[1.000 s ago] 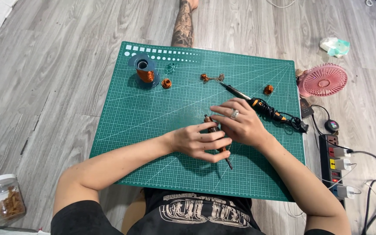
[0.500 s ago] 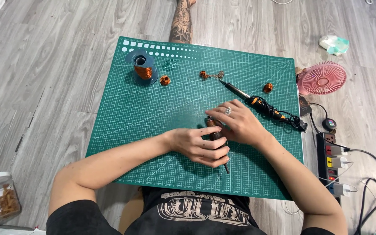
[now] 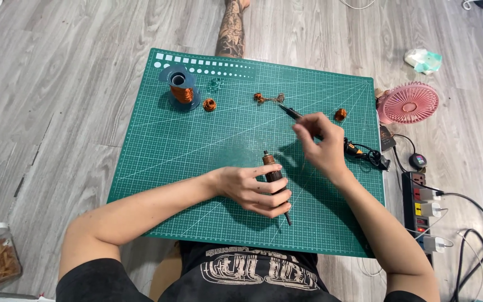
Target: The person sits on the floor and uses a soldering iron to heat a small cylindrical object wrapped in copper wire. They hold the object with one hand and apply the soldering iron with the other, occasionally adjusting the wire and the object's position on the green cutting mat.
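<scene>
While wrapped around by the fingers of the left hand [image 3: 252, 190], lay slanted over the near middle of the green cutting mat [image 3: 197, 168]: a dark cylindrical rotor [image 3: 273, 172], copper-coloured end pointing far, thin shaft poking out near the body. Clenched firmly about the barrel, thumb side up. Hovered just to the right and a little farther off, the right hand [image 3: 322, 145], fingertips drawn together as if pinching something fine; could not tell whether anything was truly between them. Lay beyond that hand a soldering iron [image 3: 292, 112], tip pointing far-left, untouched. Stood at the far left of the mat a spool of copper wire [image 3: 183, 89], with a small copper coil [image 3: 209, 104] just beside it and another coil [image 3: 340, 114] at the far right. Sat off the mat to the right a pink fan [image 3: 409, 103] and a power strip [image 3: 420, 207]. Judged the rotor small, rigid and fairly dense, smooth enough to roll; best gripped round the barrel, away from the delicate windings and slim shaft.
</scene>
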